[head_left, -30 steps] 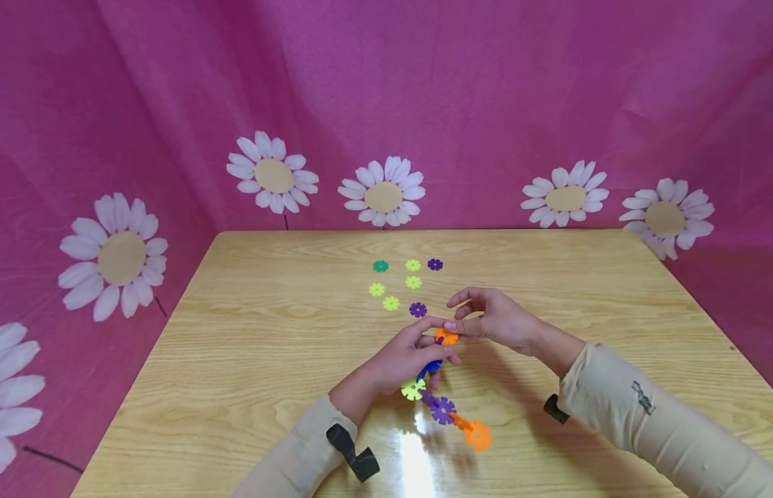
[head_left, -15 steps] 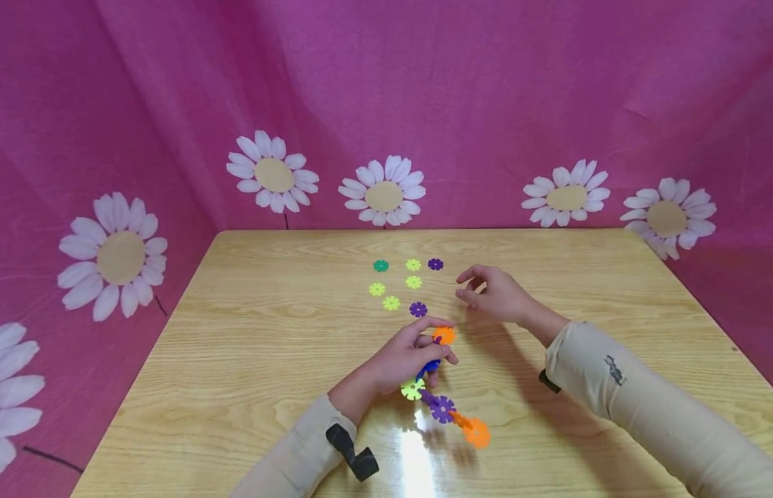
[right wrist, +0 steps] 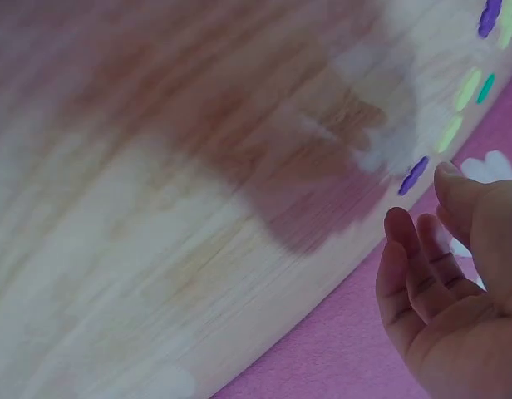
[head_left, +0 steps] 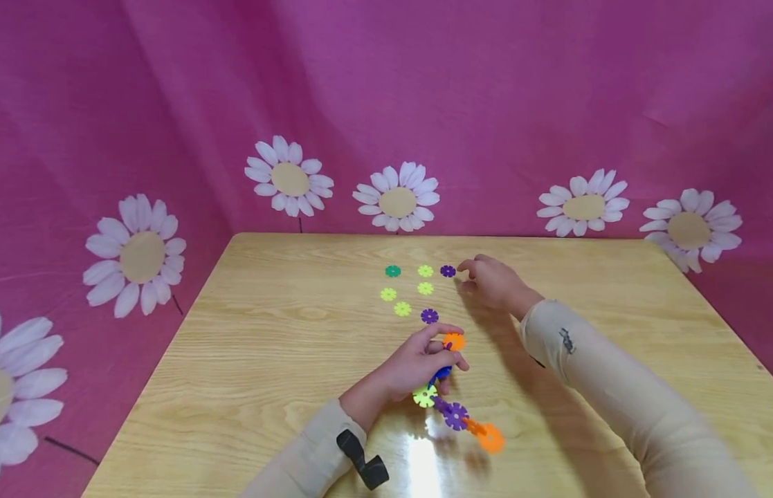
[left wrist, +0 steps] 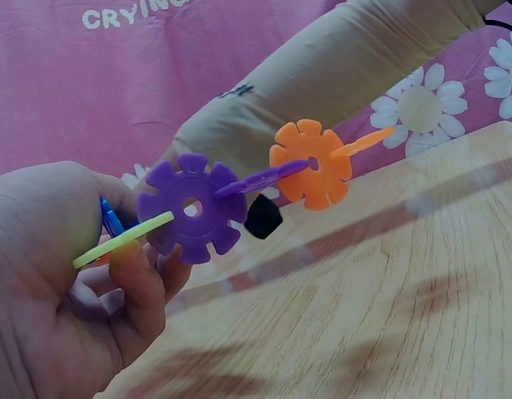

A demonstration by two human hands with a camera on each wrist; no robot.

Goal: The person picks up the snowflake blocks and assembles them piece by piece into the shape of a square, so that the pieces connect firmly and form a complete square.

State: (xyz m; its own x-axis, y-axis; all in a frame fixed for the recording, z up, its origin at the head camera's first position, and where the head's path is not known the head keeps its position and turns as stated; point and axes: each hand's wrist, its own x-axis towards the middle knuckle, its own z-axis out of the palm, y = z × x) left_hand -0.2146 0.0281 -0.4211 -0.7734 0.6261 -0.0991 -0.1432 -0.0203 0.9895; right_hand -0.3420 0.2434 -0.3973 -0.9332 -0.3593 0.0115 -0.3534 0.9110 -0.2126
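My left hand (head_left: 417,365) grips a chain of interlocking toothed plastic discs above the table. An orange disc (head_left: 453,342) tops the chain at the fingertips, with a blue disc (head_left: 444,372) partly hidden by the fingers. Below hang a yellow-green disc (head_left: 421,401), a purple disc (left wrist: 164,199) and, at the lower end, an orange disc (left wrist: 332,184). My right hand (head_left: 497,283) holds nothing; its fingers are loosely bent. They reach just to the right of a loose purple disc (head_left: 448,271) at the back; in the right wrist view a gap separates them.
Other loose discs lie on the wooden table (head_left: 286,325): one green (head_left: 393,271), several yellow-green (head_left: 426,288), and another purple one (head_left: 430,316) just beyond my left hand. A pink curtain (head_left: 473,104) with white flowers hangs behind the table's far edge.
My right hand has left the chain's top orange disc and moved away toward the back purple disc. The left hand still holds the chain; the head view has shifted slightly.
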